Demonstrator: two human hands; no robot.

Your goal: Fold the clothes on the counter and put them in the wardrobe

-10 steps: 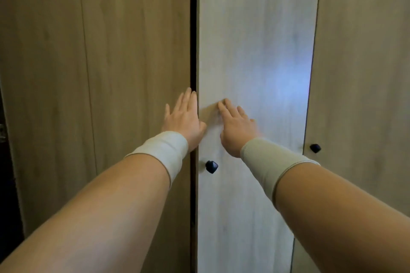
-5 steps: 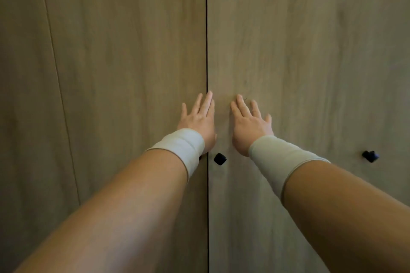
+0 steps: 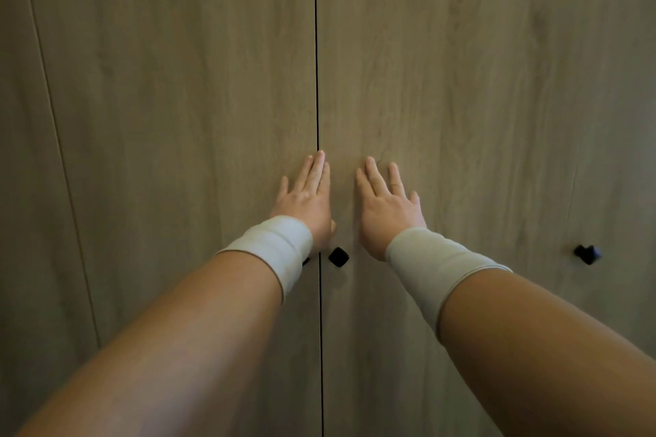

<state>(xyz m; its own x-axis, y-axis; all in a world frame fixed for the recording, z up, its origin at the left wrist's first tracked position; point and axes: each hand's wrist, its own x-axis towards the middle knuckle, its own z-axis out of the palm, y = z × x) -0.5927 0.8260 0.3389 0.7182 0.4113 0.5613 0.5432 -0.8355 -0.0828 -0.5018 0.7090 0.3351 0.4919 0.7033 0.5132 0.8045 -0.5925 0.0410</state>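
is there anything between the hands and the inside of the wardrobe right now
Yes, the two closed wardrobe doors. The left hand lies flat on the left door, the right hand on the right door, with only a thin seam between them. No clothes are in view.

I'm looking straight at the wardrobe point(image 3: 461, 82): wood-grain doors shut, a thin dark seam between the two middle ones. One black knob point(image 3: 338, 256) sits just right of the seam, another black knob point(image 3: 587, 254) far right.
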